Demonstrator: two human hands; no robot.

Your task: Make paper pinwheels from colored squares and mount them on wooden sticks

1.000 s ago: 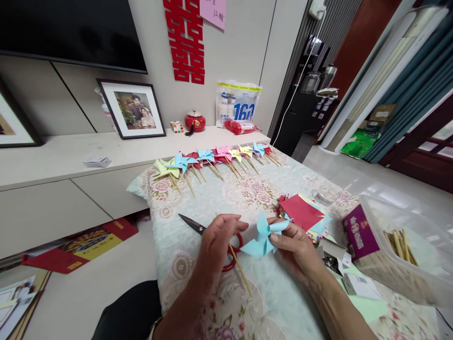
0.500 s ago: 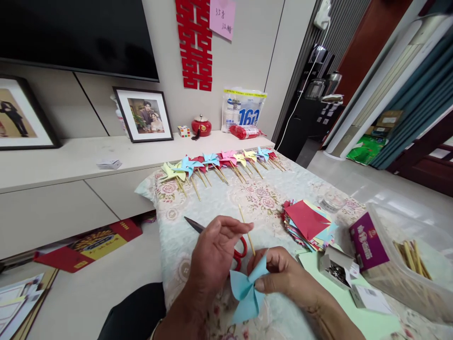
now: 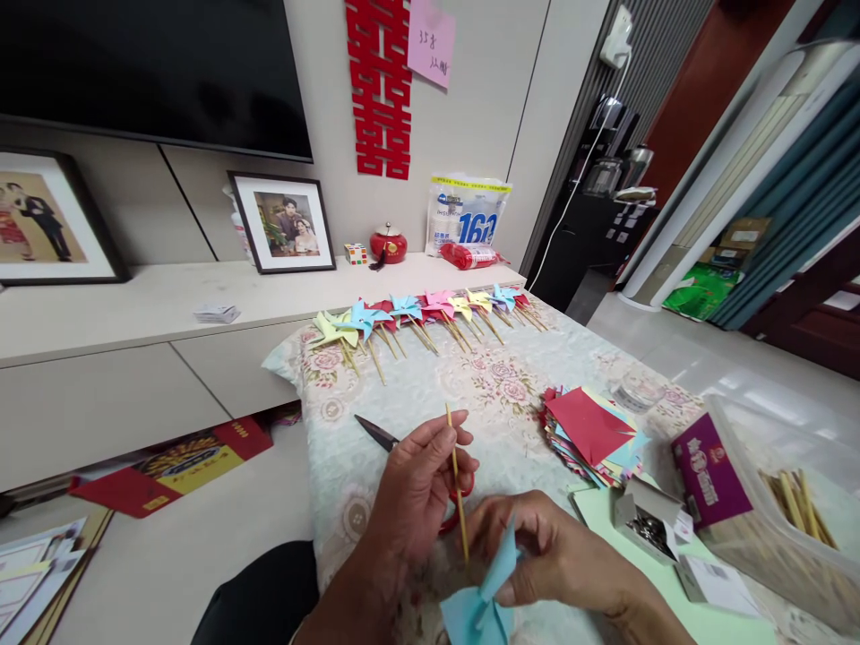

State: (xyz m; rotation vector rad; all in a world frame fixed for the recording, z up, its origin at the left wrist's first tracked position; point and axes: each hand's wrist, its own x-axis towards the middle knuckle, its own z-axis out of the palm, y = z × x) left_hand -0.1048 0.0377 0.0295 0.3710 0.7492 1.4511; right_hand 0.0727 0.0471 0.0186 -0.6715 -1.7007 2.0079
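Between the thumb and fingers of my left hand (image 3: 420, 484) is a thin wooden stick (image 3: 459, 502), held nearly upright. My right hand (image 3: 544, 555) pinches a blue paper pinwheel (image 3: 480, 614) by its folded blades, close to the stick's lower end. Whether stick and pinwheel are joined, I cannot tell. Under my left hand lies a pair of scissors (image 3: 376, 434) with dark blades and red handles, partly covered. To the right sits a stack of cut coloured paper (image 3: 591, 425), red on top. An open small box of metal pins (image 3: 649, 524) stands near my right wrist.
Several finished pinwheels (image 3: 407, 309) lie in a row along the table's far edge. At the right, a clear plastic tub (image 3: 745, 528) holds wooden sticks. A white box (image 3: 718, 582) rests on green paper (image 3: 595, 506). A low cabinet (image 3: 282, 291) stands behind the table.
My left hand, open beside the stick before, has closed its thumb and fingers on it. The pinwheel has moved slightly down and tilted in my right hand. The view has shifted slightly.
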